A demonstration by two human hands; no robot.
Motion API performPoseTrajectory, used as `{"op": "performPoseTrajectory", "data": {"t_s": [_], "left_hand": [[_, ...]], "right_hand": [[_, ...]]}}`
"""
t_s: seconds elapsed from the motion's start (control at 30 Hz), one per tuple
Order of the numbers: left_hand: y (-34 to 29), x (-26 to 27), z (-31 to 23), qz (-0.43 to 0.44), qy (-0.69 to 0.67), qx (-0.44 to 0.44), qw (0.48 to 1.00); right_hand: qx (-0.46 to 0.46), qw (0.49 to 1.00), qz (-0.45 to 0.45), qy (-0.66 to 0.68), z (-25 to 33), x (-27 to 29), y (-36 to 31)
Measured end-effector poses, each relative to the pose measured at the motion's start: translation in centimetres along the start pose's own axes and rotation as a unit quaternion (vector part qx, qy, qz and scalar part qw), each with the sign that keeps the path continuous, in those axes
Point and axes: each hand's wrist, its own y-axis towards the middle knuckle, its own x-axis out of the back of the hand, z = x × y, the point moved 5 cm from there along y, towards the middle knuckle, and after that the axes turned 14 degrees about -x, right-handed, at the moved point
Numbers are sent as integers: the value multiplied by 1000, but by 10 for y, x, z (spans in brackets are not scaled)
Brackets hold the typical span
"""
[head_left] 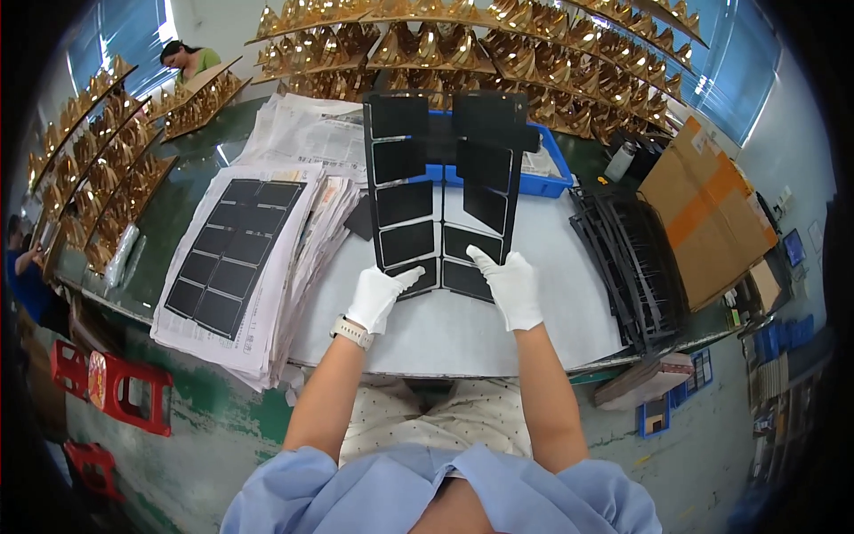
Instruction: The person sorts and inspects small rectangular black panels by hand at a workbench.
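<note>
A black sheet (405, 205) of several rectangular panels in a thin frame stands tilted up before me, bent along its middle line. Some panels on its right half hang askew, with gaps beside them. My left hand (378, 295), in a white glove, grips its lower left edge, thumb over the front. At the lower right edge my right hand (511, 283), also gloved in white, is closed on the sheet with a finger across a panel. A similar black sheet (236, 245) lies flat on the newspaper stack (285, 329) to the left.
Behind the held sheet sits a blue tray (553, 185). Thin black frames (627, 267) are piled at the right, beside a cardboard box (707, 200). Racks of gold-coloured pieces (427, 44) line the back. Red stools (133, 392) stand at left; a person (200, 60) is far left.
</note>
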Motion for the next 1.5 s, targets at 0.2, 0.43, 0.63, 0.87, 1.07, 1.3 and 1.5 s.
{"op": "performPoseTrajectory", "data": {"t_s": [0.2, 0.43, 0.63, 0.87, 1.07, 1.3, 1.5], "left_hand": [[-8, -5, -32, 2, 2, 40, 999], [-35, -14, -112, 19, -82, 55, 995], [-41, -10, -83, -59, -21, 66, 996], [-54, -24, -98, -61, -4, 26, 998], [-54, -24, -80, -60, -47, 35, 996], [-57, -38, -73, -21, -89, 109, 990], [-52, -41, -78, -25, -103, 74, 992]], "right_hand": [[33, 996, 7, 78, -5, -4, 5], [-3, 915, 149, 376, 15, 26, -12], [8, 978, 52, 204, 12, 32, -33], [1, 993, -25, 119, -11, 36, -35], [-25, 996, 84, -16, 7, 59, -39], [49, 987, 151, 17, 27, 88, -56], [33, 994, 87, -55, 15, 87, -48]]}}
